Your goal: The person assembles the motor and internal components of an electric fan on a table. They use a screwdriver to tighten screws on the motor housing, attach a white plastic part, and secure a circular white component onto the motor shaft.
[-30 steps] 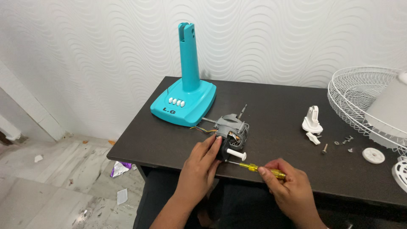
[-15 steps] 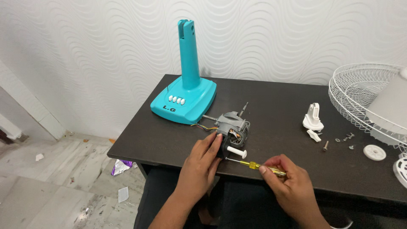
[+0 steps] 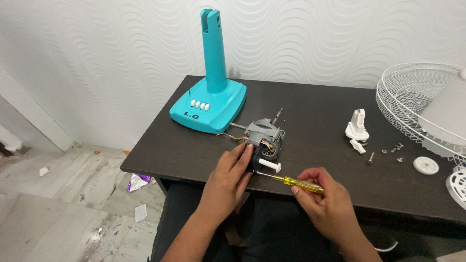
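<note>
Both hands work: left hand (image 3: pixel 228 178) steadies the grey metal fan motor (image 3: pixel 262 143) (near table edge), right hand (image 3: pixel 324 204) clamped on the yellow-handled screwdriver (image 3: pixel 290 181), best kept square to its screw.

Bright, even indoor light; the dark tabletop (image 3: pixel 310 111) shows a soft sheen (no harsh glare). Shadows are faint, focus sharp, with slight wide-angle stretch at the edges.

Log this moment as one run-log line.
left hand: steadies grey fan motor | right hand: holds yellow-handled screwdriver, tip at motor | dark table
</note>
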